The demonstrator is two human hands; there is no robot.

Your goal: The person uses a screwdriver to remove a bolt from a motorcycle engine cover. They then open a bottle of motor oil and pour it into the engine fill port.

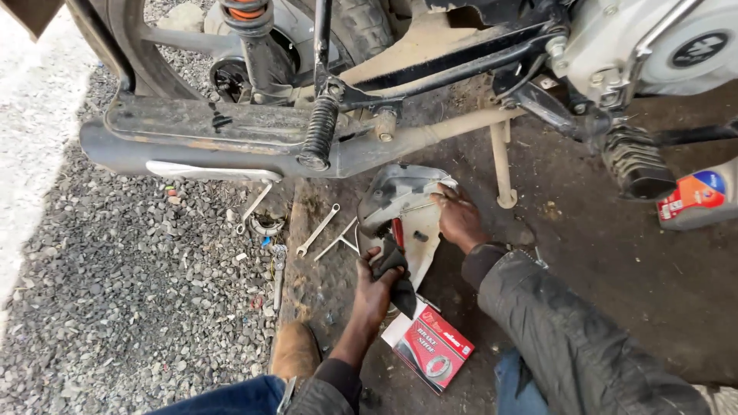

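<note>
Fingers (384, 265) of your left hand (377, 292) clench a dark rag (396, 278) at the near end of the grey cover (400, 201), whose length runs away toward the exhaust pipe (200, 146), while your right hand (460, 219) grips its right edge.

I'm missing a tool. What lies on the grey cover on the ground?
On the cover lie a red-handled tool and a small dark part. The right hand and the left hand's dark rag hide the rest.
</note>
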